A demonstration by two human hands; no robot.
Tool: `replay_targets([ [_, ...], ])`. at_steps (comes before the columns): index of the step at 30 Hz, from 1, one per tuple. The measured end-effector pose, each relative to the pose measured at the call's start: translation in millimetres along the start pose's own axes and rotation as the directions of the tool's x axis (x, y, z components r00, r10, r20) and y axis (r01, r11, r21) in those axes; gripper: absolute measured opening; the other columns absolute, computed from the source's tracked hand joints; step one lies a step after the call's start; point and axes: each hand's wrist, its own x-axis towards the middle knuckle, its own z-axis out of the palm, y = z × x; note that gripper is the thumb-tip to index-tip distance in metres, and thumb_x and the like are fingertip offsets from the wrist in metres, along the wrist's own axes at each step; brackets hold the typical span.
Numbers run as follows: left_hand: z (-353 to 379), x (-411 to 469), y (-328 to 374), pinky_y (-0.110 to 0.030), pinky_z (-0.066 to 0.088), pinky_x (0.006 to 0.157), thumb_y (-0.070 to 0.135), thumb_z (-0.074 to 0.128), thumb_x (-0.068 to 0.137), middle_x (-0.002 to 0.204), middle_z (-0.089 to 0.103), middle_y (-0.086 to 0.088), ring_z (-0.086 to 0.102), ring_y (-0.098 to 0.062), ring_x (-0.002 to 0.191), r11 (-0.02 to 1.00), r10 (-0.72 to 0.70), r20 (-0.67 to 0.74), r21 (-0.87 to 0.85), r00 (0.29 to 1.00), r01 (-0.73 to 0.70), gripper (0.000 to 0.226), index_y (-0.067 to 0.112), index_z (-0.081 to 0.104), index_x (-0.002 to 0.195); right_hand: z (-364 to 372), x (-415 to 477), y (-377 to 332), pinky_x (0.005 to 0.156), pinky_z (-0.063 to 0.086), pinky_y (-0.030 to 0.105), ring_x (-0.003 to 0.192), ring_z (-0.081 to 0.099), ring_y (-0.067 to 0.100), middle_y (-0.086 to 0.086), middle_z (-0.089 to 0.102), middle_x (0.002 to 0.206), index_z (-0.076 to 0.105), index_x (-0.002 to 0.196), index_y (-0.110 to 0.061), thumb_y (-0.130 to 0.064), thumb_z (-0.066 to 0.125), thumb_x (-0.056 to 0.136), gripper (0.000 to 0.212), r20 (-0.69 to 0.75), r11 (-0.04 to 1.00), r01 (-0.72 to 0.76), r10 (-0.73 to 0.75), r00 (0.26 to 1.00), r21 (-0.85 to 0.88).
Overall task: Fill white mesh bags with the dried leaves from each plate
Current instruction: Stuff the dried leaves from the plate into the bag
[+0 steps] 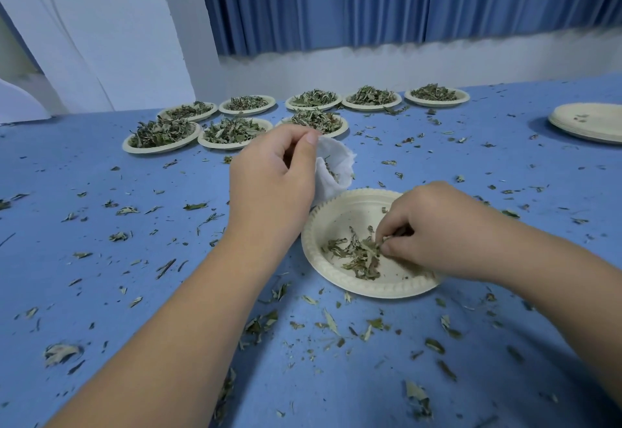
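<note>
The right hand (434,229) pinches some dried leaves (356,254) at its fingertips, inside the paper plate (343,212). Just beyond it to the left, the left hand (272,178) grips the white mesh bag (336,165) with its mouth open. Behind that hand stand the full plates (232,131).

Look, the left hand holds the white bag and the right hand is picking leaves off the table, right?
Not quite. The right hand is picking leaves from the near plate, not off the table. The head view shows its fingers in the plate's small pile. The left hand does hold the white bag.
</note>
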Motion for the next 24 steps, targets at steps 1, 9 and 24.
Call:
replay_targets([
  [1, 0.2, -0.7, 0.4, -0.024, 0.044, 0.068, 0.024, 0.057, 0.096, 0.067, 0.059, 0.018, 0.054, -0.002, 0.069, 1.0, 0.015, 0.011, 0.019, 1.0, -0.015, 0.017, 0.027, 0.07, 0.087, -3.3, -1.1, 3.0, 0.071, 0.053, 0.021, 0.077, 0.063, 0.002, -0.014, 0.07, 0.084, 0.074, 0.086, -0.034, -0.027, 0.067, 0.086, 0.01, -0.026, 0.999, 0.001, 0.0, 1.0, 0.048],
  [9, 4.9, -4.0, 5.0, -0.006, 0.033, 0.058, 0.021, 0.058, 0.096, 0.057, 0.055, 0.026, 0.05, 0.008, 0.062, 0.995, 0.012, 0.114, 0.101, 0.993, -0.024, 0.018, 0.021, 0.073, 0.087, -31.7, -12.3, 6.9, 0.046, 0.038, 0.005, 0.046, 0.055, -0.003, -0.016, 0.065, 0.055, 0.073, 0.069, -0.034, -0.023, 0.074, 0.079, 0.015, -0.233, 0.934, 0.071, 0.013, 0.972, 0.351],
  [24, 5.1, -7.7, 19.8, -0.01, 0.033, 0.046, 0.017, 0.058, 0.093, 0.047, 0.054, 0.014, 0.048, 0.002, 0.048, 0.992, -0.121, 0.239, -0.014, 0.963, 0.128, 0.026, 0.023, 0.073, 0.072, -37.1, 3.0, -41.2, 0.076, 0.047, 0.032, 0.083, 0.056, 0.015, -0.005, 0.063, 0.084, 0.072, 0.096, -0.029, -0.023, 0.056, 0.089, 0.018, -0.32, 0.974, 0.097, -0.159, 0.934, -0.203],
])
